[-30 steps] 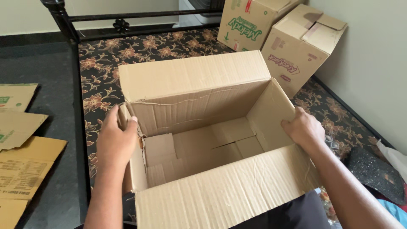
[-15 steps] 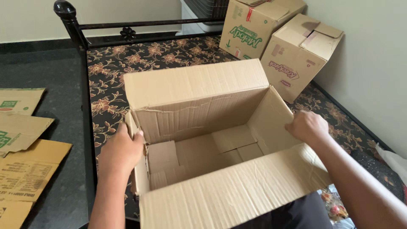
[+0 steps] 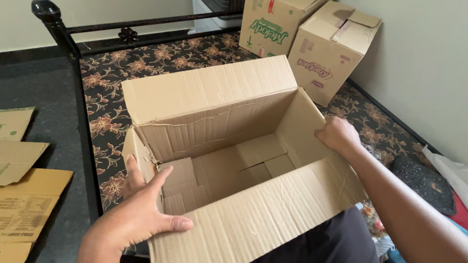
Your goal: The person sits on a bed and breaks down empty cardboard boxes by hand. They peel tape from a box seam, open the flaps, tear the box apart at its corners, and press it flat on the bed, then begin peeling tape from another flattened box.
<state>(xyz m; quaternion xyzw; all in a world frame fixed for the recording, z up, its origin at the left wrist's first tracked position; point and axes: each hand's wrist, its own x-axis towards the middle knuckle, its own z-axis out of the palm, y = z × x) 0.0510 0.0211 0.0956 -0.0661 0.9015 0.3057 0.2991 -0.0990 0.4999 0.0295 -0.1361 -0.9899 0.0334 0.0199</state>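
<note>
Left hand: the bare left hand (image 3: 134, 214) sits at the lower left of the frame, palm turned inward, fingers spread and pointing up, thumb stretched out to the right.
Left hand grip: open, closed on nothing.
Left forearm: runs off the bottom edge, only the wrist showing.
Right hand: the bare right hand (image 3: 338, 135) lies right of centre, knuckles up, fingers curled downward.
Right forearm: bare, crossing from the lower right corner up and leftward to the wrist.

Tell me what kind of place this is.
Probably a bedroom in a home, during packing or unpacking: a floral mattress on a black metal bed frame, closed cardboard boxes stacked by the wall, flattened cardboard on the floor.
</note>
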